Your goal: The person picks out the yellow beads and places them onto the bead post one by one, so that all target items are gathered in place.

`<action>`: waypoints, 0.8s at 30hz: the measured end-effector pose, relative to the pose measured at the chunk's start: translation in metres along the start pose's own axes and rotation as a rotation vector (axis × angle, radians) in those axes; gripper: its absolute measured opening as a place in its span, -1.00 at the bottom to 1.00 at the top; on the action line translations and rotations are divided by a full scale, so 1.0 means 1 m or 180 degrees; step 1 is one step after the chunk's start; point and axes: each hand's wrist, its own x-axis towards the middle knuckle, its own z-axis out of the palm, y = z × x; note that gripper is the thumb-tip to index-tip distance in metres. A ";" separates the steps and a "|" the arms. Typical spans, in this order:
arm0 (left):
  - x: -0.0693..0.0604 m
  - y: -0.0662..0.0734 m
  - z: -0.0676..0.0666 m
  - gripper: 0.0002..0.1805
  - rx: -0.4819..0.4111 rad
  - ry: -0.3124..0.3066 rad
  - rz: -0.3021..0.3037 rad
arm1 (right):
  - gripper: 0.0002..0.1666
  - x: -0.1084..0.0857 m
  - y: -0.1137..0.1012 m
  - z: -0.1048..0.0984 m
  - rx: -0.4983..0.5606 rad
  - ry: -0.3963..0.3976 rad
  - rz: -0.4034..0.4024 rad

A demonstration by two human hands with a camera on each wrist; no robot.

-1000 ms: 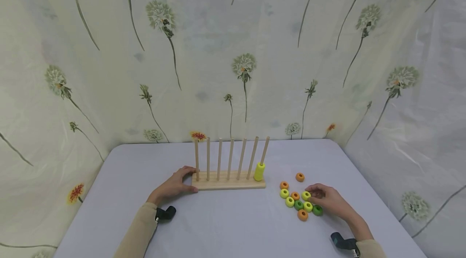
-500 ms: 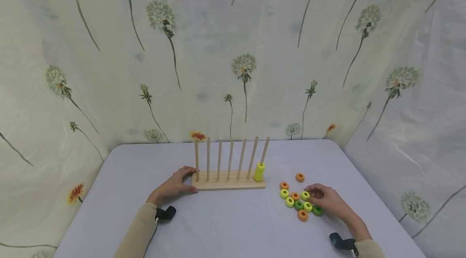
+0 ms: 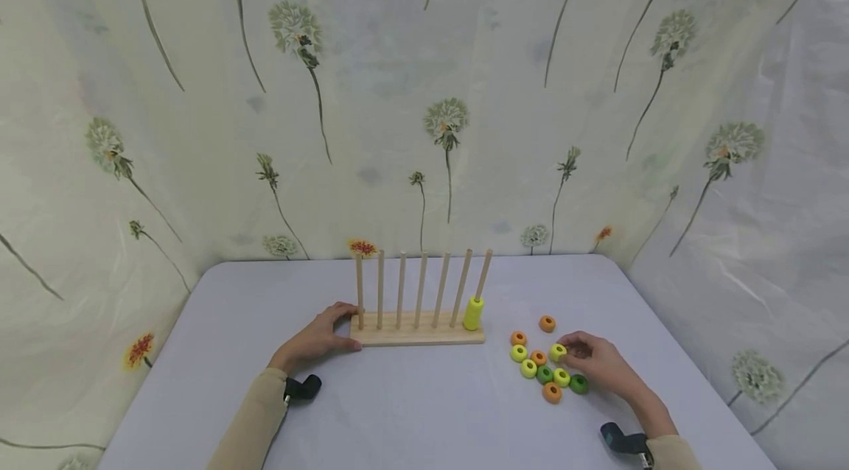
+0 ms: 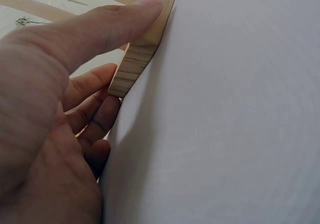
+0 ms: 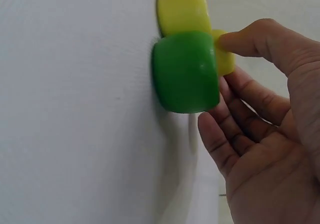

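White tabletop (image 3: 411, 418): far edge w/ rounded corners at 11 & 1 o'clock, floral cloth (image 3: 371, 87) hanging just beyond; side edges splay twd 8 & 4. Most room at 6 o'clock, btwn the forearms; more at 3, from R hand out to R edge. Wooden peg rack (image 3: 418, 338) sits at 12, w/ only a narrow gap btwn its R end & nearest beads. 7 pegs upright; yellow piece (image 3: 473, 314) low on the rightmost.

L hand (image 3: 318, 337) grips rack's L end: thumb over near edge, fingers behind.

R hand (image 3: 600, 363) pinches a yellow bead (image 3: 558, 352) btwn thumb & fingertips, at hand's 10 o'clock, hole up; can't tell if its underside touches the table. Around that bead: lone orange bead (image 3: 547, 323) at 11, another orange bead (image 3: 539, 357) at 9, yellow one (image 3: 561, 378) at 6, dk green bead (image 3: 578, 384) at 5. Rest of the loose pile, orange/yellow/green, runs 7 to 9. R wrist view: green bead partly hides the pinched one.
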 end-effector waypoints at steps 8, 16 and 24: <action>0.000 0.000 0.001 -0.19 -0.0001 0.0000 0.0002 | -0.51 0.002 -0.010 -0.009 0.0047 0.0050 -0.0083; 0.000 0.000 0.000 -0.17 0.0003 0.0008 -0.0014 | -0.49 0.006 -0.022 -0.015 0.0006 0.0149 -0.0256; -0.001 0.001 0.000 -0.16 0.0003 0.0013 -0.0028 | -0.50 0.009 -0.046 -0.020 0.0017 0.0248 -0.0438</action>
